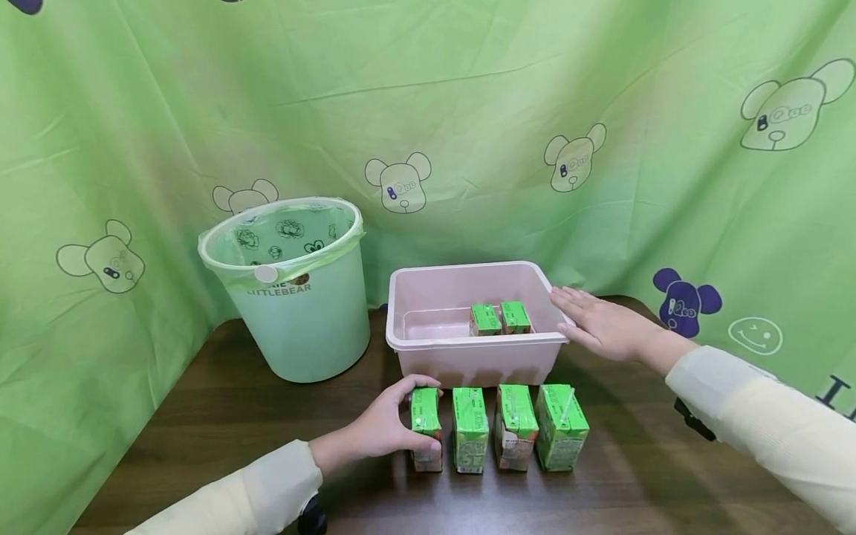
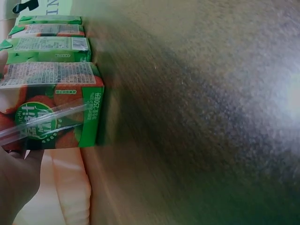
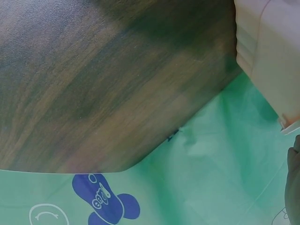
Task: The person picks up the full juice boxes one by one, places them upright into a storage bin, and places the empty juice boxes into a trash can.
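Observation:
My left hand (image 1: 381, 423) grips the leftmost juice box (image 1: 426, 405), thumb at its near side and fingers at its far side. That box stands upright on the table, and a clear wrapped straw runs along its side in the left wrist view. To its right, three more green-topped juice boxes, among them one with a straw on top (image 1: 563, 423), stand in a row. Behind them is a pink plastic bin (image 1: 478, 360) with two juice boxes (image 1: 500, 318) inside, towards its right side. My right hand (image 1: 598, 323) rests on the bin's right rim with fingers extended.
A tall mint-green bucket (image 1: 314, 319) lined with a patterned bag stands left of the pink bin. A green curtain (image 1: 468, 111) with bear-head prints hangs behind the dark wooden table (image 1: 267, 416). In the right wrist view, the table's edge (image 3: 126, 169) meets the curtain.

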Demonstrator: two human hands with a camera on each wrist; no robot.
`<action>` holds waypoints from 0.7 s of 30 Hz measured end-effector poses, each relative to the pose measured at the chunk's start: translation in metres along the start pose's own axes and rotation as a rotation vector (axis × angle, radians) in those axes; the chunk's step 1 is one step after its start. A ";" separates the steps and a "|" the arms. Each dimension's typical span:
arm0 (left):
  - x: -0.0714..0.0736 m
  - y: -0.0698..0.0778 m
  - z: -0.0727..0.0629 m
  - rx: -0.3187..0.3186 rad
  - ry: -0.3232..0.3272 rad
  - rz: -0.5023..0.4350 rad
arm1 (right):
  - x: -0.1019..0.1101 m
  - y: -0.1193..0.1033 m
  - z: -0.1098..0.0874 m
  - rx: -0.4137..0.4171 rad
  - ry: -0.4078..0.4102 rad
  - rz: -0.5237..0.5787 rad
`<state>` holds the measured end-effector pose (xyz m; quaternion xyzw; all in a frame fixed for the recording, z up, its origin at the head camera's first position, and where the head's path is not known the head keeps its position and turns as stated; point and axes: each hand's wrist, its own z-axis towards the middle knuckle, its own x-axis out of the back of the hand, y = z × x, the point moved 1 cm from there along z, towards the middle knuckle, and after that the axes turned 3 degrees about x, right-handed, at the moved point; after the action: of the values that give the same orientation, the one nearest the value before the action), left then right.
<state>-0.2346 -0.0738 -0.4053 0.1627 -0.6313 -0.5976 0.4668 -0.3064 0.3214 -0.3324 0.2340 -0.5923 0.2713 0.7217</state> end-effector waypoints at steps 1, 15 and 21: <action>0.000 0.000 0.000 -0.001 0.004 0.002 | 0.000 0.000 0.000 0.000 0.001 -0.001; -0.001 0.002 -0.002 -0.039 0.041 0.046 | -0.001 -0.002 -0.001 -0.003 -0.001 -0.008; 0.006 0.012 -0.002 -0.044 0.052 0.042 | -0.001 -0.001 0.000 0.000 0.007 -0.013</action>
<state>-0.2319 -0.0765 -0.3919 0.1545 -0.6092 -0.5968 0.4989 -0.3054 0.3208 -0.3332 0.2366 -0.5882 0.2675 0.7256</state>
